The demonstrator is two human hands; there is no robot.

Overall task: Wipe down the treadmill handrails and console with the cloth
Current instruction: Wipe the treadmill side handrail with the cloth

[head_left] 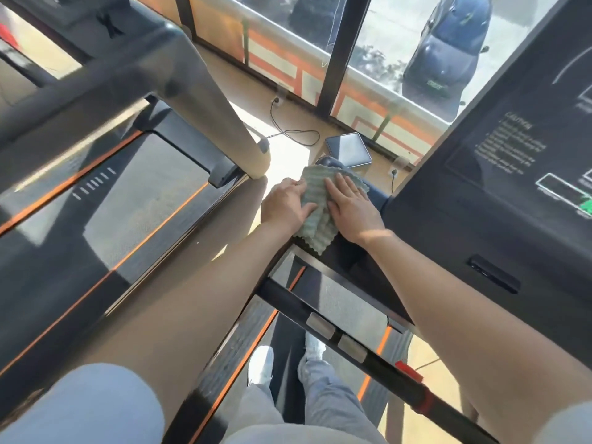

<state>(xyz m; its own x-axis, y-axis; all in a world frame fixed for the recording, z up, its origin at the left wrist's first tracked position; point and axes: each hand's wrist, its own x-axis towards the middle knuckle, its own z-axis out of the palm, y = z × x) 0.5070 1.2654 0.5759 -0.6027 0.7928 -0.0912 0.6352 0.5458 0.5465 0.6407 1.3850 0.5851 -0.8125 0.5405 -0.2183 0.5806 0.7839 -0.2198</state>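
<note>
A pale green ribbed cloth [315,209] lies crumpled over the left edge of the dark treadmill console [499,174], draped down toward the black handrail [352,341] below.

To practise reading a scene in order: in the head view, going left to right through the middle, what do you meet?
Neighbouring treadmill's belt → left hand → green cloth → right hand → dark console panel.

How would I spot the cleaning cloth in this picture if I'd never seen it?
Find the big black treadmill console on the right and follow its lower edge leftward. The cloth lies there, pressed between the left hand and right hand. It is the only pale green, ribbed, crumpled thing among hard dark surfaces.
</note>
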